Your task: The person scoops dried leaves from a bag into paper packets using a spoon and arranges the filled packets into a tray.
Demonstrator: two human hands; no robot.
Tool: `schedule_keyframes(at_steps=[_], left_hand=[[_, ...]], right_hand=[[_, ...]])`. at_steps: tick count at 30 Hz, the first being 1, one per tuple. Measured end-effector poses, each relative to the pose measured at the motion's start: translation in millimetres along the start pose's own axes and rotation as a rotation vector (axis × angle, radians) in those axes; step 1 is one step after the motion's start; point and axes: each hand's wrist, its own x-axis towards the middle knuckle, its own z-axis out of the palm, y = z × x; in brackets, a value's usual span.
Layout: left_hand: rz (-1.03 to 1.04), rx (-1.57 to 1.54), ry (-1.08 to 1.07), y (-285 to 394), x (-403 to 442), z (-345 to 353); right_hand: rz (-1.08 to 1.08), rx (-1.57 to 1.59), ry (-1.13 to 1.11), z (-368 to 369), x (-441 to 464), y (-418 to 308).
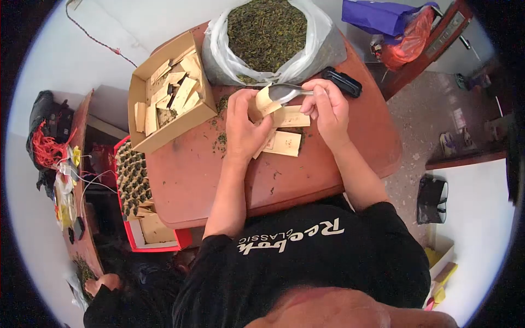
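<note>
Left hand (pixel 246 124): fingers closed around a tan paper packet (pixel 264 106), held up above the surface (pixel 188 183) near its middle. Right hand (pixel 329 109): fingers clamped on the handle of a metal scoop (pixel 284 92), bowl pointing left at the packet's upper edge; can't tell how far in the tip sits, or what's inside the packet. More tan packets (pixel 286 144) lie flat just below the hands, printing on them too small to read. Loose dark crumbs (pixel 220 143) scattered left of the left hand. Clear plastic bag (pixel 324 41) full of dried green-brown leaves (pixel 267 33) stands open at the far side, right behind the scoop. Black object (pixel 343 82) lies beside the bag, near the right hand. Cardboard box (pixel 178 131) at the far left holds a jumble of paper pieces (pixel 185 94). Below the surface's left edge, a red-sided box (pixel 184 239) carries rows of packets with dark tops (pixel 133 180). Another person's hand (pixel 103 283) shows at lower left, by some leafy stuff (pixel 84 271)
</note>
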Motion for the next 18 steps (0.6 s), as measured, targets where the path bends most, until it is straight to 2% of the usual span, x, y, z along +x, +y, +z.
schedule_keyframes(at_steps=[6,12,18], left_hand=[[-0.074,-0.069,-0.019,-0.9,-1.8,-3.1],[-0.004,-0.061,-0.001,-2.0,-0.6,-3.0],[-0.012,-0.034,0.018,-5.1,0.4,-4.9]], right_hand=[[-0.165,-0.037,-0.212,-6.1,2.2,4.5],[-0.118,-0.041,-0.127,-2.9,4.2,3.9],[-0.266,-0.353,-0.098,7.7,4.7,-18.7]])
